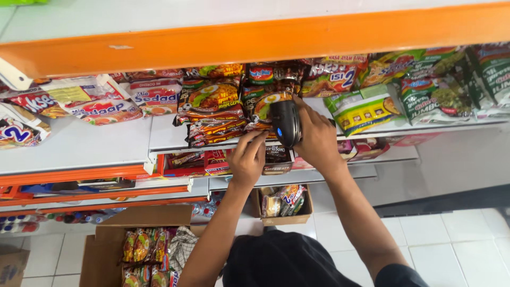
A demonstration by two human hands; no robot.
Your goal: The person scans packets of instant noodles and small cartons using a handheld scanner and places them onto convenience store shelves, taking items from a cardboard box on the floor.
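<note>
At centre frame, the right hand (317,139) is closed around a black handheld scanner (287,123), its head against the dark noodle packets (212,109) at the shelf edge (170,142). The left hand (247,157) pinches the front of that stack, fingers bent. Those packets overhang the lip, so a nudge from the scanner could tip them toward the open cardboard box (143,247) at lower left. Above, the orange shelf rim (255,40) leaves little headroom; bare shelf at left centre offers free room.
</note>
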